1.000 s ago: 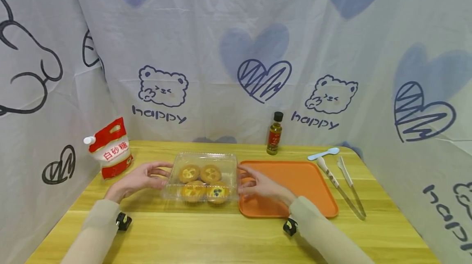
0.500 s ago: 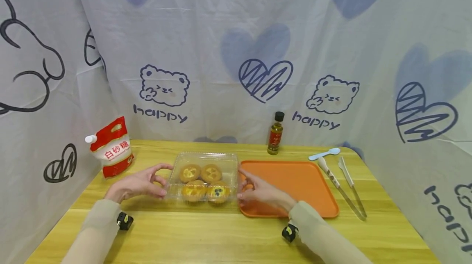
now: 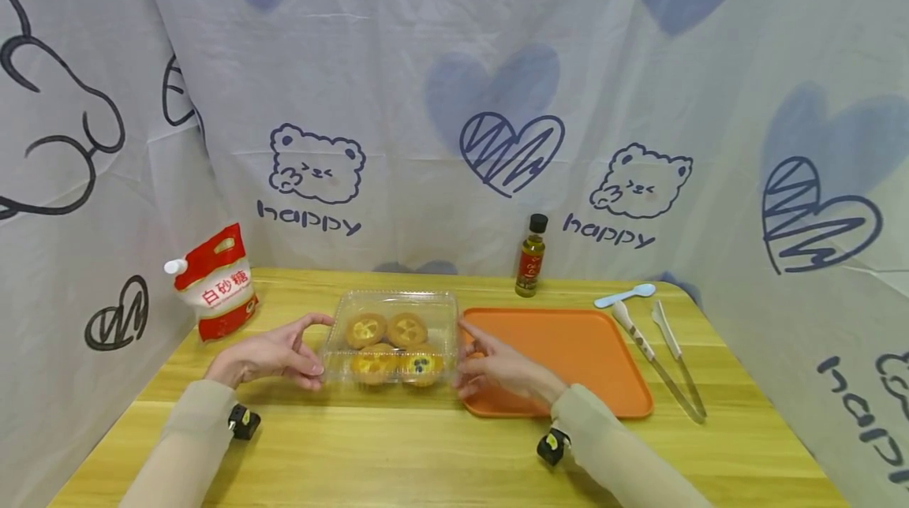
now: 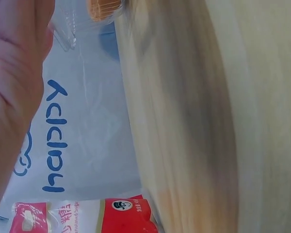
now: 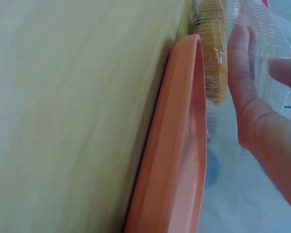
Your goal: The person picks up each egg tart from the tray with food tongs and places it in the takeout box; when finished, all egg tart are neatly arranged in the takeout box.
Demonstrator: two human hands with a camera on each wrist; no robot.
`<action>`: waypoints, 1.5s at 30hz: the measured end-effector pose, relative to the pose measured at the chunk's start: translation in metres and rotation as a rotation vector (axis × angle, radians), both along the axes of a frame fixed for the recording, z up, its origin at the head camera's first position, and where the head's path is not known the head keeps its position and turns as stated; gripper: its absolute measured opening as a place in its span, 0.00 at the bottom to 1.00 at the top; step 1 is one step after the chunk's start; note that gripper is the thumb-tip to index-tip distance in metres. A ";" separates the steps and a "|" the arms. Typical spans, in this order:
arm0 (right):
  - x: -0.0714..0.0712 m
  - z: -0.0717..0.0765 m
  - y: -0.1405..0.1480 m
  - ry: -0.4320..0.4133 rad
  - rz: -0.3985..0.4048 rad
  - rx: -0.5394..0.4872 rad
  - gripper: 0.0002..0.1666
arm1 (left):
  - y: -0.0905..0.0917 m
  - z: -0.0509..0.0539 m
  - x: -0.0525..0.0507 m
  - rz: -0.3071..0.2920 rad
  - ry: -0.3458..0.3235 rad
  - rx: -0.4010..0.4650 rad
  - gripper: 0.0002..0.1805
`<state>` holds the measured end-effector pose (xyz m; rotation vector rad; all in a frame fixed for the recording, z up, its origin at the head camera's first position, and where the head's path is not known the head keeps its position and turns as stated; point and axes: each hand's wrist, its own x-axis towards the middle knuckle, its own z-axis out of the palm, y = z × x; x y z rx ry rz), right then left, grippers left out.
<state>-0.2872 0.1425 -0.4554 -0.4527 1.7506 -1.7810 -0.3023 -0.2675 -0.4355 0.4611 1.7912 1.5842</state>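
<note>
A clear plastic clamshell box point(image 3: 398, 307) with several egg tarts point(image 3: 407, 330) inside stands on the table in the head view, its lid down. My left hand point(image 3: 273, 352) is at the box's left side, thumb and forefinger spread apart, fingertips at the wall. On the other side my right hand point(image 3: 506, 366) lies against the right wall, thumb apart from the fingers. Fairly straight fingers point(image 5: 241, 60) rest along the plastic in the right wrist view. Only part of the left hand point(image 4: 17, 73) shows in the left wrist view, with a corner of the box beyond it.
An orange tray point(image 3: 561, 358) lies right of the box, under the right hand. Further right are tongs point(image 3: 656, 358) and a light blue spoon point(image 3: 625, 296). An oil bottle point(image 3: 529, 259) stands behind the tray. A red sugar bag point(image 3: 218, 287) stands at the left.
Both hands stay at the box's sides; their fingers shift slightly. The box's front edge sits a little higher in view than before.
</note>
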 end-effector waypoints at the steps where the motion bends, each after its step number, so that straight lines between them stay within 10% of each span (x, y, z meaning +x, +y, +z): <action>1: 0.000 -0.001 0.000 -0.007 0.000 -0.002 0.54 | 0.000 0.000 0.000 0.000 -0.002 -0.002 0.52; 35: -0.002 0.001 -0.004 0.017 -0.084 0.043 0.56 | 0.001 -0.004 -0.004 0.021 0.012 -0.020 0.51; 45: -0.002 0.002 0.003 0.190 -0.121 0.209 0.42 | -0.009 0.004 -0.005 0.051 0.169 -0.153 0.40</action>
